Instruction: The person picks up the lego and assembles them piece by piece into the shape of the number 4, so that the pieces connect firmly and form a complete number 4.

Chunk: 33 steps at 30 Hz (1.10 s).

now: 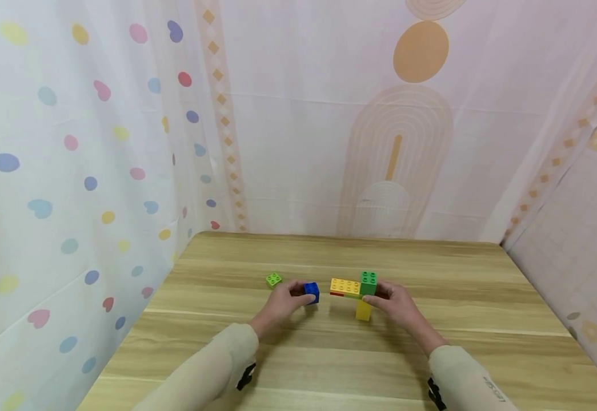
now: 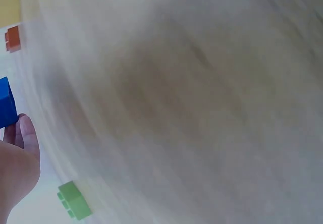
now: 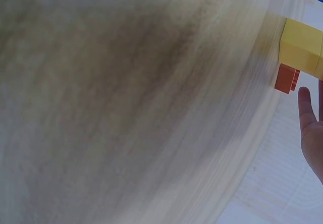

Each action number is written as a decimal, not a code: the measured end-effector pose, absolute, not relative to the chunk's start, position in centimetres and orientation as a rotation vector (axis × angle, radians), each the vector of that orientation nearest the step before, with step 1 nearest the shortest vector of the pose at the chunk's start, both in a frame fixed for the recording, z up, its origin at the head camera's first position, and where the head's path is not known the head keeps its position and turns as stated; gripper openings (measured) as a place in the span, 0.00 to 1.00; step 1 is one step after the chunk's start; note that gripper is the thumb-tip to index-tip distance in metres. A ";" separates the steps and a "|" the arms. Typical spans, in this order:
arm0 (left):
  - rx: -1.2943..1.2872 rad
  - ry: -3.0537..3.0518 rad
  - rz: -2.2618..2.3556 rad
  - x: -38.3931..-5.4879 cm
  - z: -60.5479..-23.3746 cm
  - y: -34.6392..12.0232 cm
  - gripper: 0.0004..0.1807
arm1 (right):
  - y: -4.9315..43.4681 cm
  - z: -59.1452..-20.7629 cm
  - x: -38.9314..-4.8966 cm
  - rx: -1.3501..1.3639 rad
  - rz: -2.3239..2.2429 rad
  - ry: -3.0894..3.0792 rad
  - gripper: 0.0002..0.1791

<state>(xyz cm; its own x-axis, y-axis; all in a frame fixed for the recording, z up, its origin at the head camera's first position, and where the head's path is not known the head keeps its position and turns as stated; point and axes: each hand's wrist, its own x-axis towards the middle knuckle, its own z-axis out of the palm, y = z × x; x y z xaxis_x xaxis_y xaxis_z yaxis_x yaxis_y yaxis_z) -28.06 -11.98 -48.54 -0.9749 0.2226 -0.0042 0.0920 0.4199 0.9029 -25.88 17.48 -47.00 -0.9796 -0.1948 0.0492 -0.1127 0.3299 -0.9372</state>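
My left hand (image 1: pixel 280 303) pinches a blue brick (image 1: pixel 311 293) between thumb and fingers; the same brick shows at the left edge of the left wrist view. To its right, my right hand (image 1: pixel 400 305) grips a built piece at its green brick (image 1: pixel 368 283), thumb on the near side. Beside the green brick runs a long yellow brick (image 1: pixel 345 286), with a red brick (image 1: pixel 336 294) under its left end. A yellow block (image 1: pixel 363 310) reaches down below the green one. A gap separates the blue brick from the built piece.
A lime green brick (image 1: pixel 273 279) lies studs up on the wooden table (image 1: pixel 329 371), just beyond my left hand. Patterned curtains (image 1: pixel 298 142) hang along the table's back and left sides.
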 end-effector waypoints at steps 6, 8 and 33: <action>0.250 2.519 1.685 -28.3 -47.8 -12.7 0.24 | 17.4 -47.1 -25.9 -0.273 -1.746 2.506 0.25; 0.246 2.507 1.721 -28.4 -47.5 -12.8 0.24 | 17.4 -47.1 -25.9 -0.268 -1.746 2.507 0.25; 0.293 2.382 1.861 -29.3 -43.6 -11.7 0.27 | 17.6 -47.1 -26.1 -0.239 -1.688 2.503 0.26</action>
